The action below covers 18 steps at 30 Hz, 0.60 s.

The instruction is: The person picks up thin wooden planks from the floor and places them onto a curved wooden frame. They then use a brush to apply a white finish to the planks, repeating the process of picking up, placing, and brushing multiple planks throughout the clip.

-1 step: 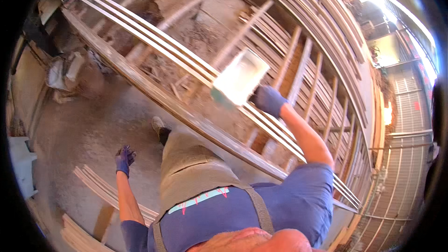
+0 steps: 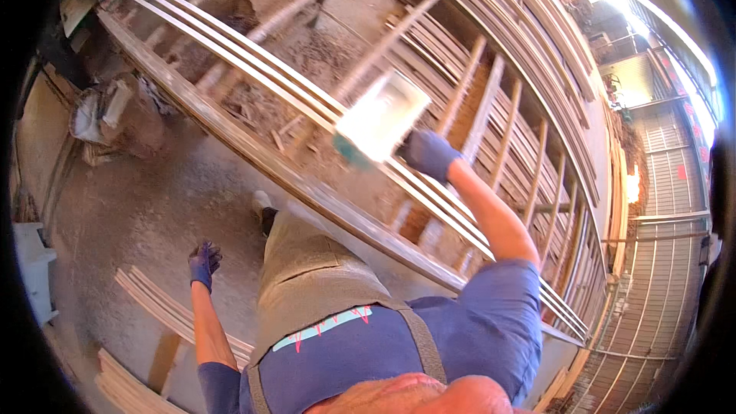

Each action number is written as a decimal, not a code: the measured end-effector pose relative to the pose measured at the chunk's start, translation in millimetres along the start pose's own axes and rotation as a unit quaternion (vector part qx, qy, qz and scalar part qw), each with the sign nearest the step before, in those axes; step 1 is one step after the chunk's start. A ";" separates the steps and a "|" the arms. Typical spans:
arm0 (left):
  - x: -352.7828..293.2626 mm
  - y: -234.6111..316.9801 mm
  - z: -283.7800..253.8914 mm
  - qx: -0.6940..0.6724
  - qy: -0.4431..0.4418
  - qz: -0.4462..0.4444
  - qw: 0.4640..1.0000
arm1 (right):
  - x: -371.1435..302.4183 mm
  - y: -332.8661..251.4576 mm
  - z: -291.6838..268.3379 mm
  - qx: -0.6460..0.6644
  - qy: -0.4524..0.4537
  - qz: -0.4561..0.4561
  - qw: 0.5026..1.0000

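My right hand, in a dark blue glove, is closed on the dark grip of a white box-shaped container with a teal lower edge. Glare washes out its inside. The container is over long white strips lying side by side across a rack; whether it touches them I cannot tell. At lower left, my gloved left hand hangs over the floor with loosely bent fingers, partly apart, and nothing seen in them.
The wooden rack has crosswise rungs and a thick near rail beside my legs. More strips lie at lower left. A crumpled sack sits at left, near a pale plastic object. Long boards are stacked beyond the rack.
The view has shifted slightly, so the rack appears a little farther left and up. My right hand and the container appear slightly farther left and up too. My left hand is almost unchanged.
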<state>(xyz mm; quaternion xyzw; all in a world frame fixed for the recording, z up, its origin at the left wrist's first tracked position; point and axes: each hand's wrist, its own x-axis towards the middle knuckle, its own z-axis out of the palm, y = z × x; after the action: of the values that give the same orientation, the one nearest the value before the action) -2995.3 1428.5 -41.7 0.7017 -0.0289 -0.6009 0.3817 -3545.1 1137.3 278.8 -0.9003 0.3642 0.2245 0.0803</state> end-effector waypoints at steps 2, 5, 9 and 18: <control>-9.0 -119.8 -13.2 -0.046 -0.010 0.045 0.998 | -5.4 -27.2 -31.1 0.179 0.083 0.054 0.979; -97.0 -177.7 49.6 -0.057 -0.018 -0.068 0.996 | -29.6 -18.5 -16.6 0.175 0.079 0.057 0.980; -202.1 -302.3 62.5 -0.087 0.012 -0.047 0.995 | -80.8 -10.5 16.1 0.174 0.167 0.035 0.970; -427.5 -464.1 258.6 -0.017 0.017 0.013 1.000 | -425.0 74.9 217.6 0.168 0.165 0.005 0.972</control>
<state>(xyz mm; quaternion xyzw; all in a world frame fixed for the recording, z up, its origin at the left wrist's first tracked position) -3531.1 1840.5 48.2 0.7046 -0.0215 -0.5846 0.4016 -3941.6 1413.7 284.0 -0.8968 0.4091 0.0086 0.1685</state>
